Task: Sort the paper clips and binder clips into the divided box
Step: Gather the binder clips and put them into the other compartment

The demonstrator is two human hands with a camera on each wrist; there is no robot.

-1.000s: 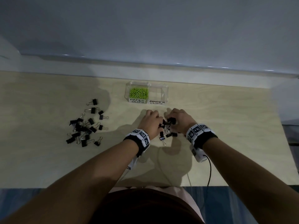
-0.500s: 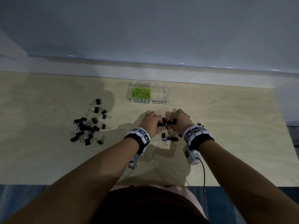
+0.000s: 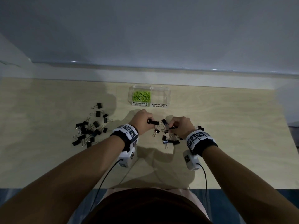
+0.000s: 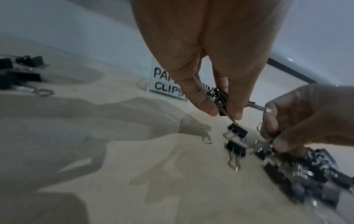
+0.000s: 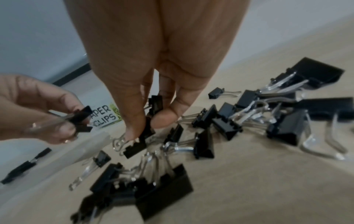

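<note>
My left hand (image 3: 143, 121) (image 4: 226, 112) pinches black binder clips (image 3: 153, 122) (image 4: 221, 100) just above the wooden table; more clips (image 4: 237, 131) dangle from them. My right hand (image 3: 178, 126) (image 5: 147, 122) pinches another bunch of linked binder clips (image 3: 164, 122) (image 5: 156, 104) lifted from a small pile (image 3: 169, 140) (image 5: 226, 125) beneath it. The clear divided box (image 3: 166, 92) stands behind both hands. Its left compartment, labelled PAPER CLIPS, holds green paper clips (image 3: 141, 96). The right compartment, labelled BINDER CLIPS, looks bare.
A second pile of black binder clips (image 3: 89, 130) lies spread on the table (image 3: 48, 159) to the left. A white wall ledge (image 3: 145, 75) runs behind the box. Cables from the wrist cameras trail over the table's near edge.
Both hands have risen a little and drawn apart, pulling linked binder clips up from the small pile. The head view has tilted slightly.
</note>
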